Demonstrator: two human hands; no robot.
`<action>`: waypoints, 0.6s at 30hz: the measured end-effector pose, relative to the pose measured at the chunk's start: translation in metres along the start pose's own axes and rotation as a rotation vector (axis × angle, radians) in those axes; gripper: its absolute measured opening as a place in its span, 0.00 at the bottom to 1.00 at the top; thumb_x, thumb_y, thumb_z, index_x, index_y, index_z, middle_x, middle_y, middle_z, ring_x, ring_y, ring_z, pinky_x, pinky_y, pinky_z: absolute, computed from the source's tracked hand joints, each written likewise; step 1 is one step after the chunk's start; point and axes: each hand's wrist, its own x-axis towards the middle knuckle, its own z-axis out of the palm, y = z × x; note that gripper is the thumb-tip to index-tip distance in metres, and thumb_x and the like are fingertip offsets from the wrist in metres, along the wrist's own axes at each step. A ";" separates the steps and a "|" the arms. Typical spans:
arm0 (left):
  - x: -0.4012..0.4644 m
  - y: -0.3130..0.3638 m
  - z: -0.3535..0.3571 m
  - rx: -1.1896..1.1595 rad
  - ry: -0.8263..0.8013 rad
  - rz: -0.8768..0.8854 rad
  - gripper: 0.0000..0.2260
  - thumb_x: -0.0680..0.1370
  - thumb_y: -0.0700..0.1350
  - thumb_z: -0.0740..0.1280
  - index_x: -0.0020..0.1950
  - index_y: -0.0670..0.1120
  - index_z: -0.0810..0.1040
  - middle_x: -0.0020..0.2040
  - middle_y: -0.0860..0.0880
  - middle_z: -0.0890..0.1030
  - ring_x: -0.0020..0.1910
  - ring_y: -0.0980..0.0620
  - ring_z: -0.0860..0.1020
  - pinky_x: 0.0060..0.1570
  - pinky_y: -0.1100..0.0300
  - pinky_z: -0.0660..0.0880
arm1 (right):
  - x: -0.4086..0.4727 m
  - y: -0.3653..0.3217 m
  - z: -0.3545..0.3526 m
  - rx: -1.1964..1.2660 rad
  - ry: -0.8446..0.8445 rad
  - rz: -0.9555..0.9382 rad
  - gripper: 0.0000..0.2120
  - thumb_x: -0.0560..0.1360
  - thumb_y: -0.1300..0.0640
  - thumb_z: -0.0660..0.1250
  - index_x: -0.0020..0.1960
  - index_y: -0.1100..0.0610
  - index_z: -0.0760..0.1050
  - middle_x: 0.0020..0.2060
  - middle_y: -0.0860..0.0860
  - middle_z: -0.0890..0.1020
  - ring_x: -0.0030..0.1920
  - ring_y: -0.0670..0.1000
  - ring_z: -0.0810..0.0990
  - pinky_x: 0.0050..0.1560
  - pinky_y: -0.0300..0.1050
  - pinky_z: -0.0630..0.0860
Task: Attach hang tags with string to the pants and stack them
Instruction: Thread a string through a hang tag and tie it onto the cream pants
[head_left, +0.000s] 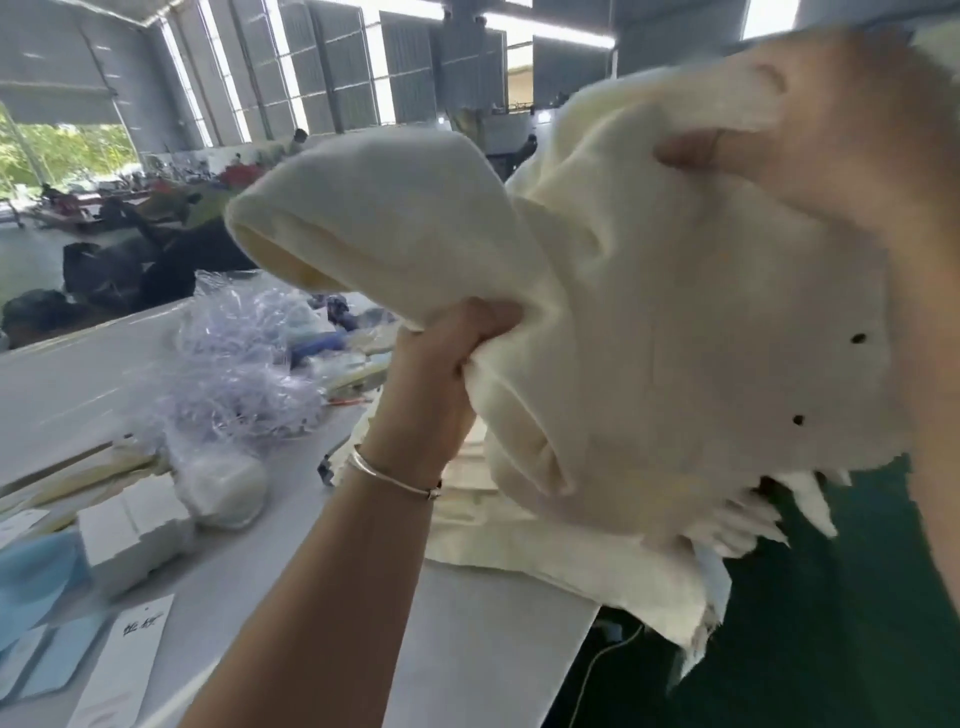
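Pants (649, 322), cream and bunched, hang in mid-air over the table (467, 649). The left hand (447, 353) clenches a fold at 9 o'clock of the bundle; the right hand (831, 135), blurred, pinches cloth at 2 o'clock. Risk: the loose leg may sweep into the clear strings (239, 364) and tag boxes (130, 535) at 8 o'clock, scattering them, or the right hand's small pinch may slip.

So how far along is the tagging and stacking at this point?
Done: folded cream garments already lie stacked on the white table. In hand: the left hand and right hand both grip cream fabric pants lifted in the air; no tag shows on them. Left: tagging this pair, with white hang tags and clear plastic strings waiting on the table.
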 end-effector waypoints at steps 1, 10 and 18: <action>0.016 -0.007 -0.001 0.010 0.019 0.017 0.07 0.62 0.36 0.69 0.39 0.40 0.79 0.32 0.49 0.80 0.34 0.54 0.79 0.38 0.64 0.76 | 0.021 0.009 0.003 0.006 0.001 -0.017 0.37 0.57 0.17 0.57 0.44 0.49 0.73 0.35 0.51 0.77 0.37 0.58 0.75 0.38 0.51 0.69; 0.055 -0.158 -0.080 0.117 0.613 -0.455 0.09 0.80 0.36 0.59 0.46 0.40 0.78 0.41 0.41 0.77 0.45 0.44 0.76 0.46 0.51 0.72 | 0.041 0.050 0.230 -0.104 -0.553 -0.078 0.30 0.74 0.35 0.62 0.69 0.52 0.67 0.68 0.55 0.68 0.69 0.58 0.64 0.65 0.57 0.65; 0.058 -0.173 -0.098 -0.103 0.608 -0.652 0.13 0.76 0.52 0.65 0.47 0.47 0.86 0.44 0.45 0.85 0.40 0.46 0.84 0.33 0.56 0.79 | -0.028 0.057 0.304 -0.137 -1.135 -0.384 0.32 0.73 0.28 0.54 0.70 0.45 0.66 0.66 0.50 0.71 0.66 0.56 0.68 0.63 0.55 0.65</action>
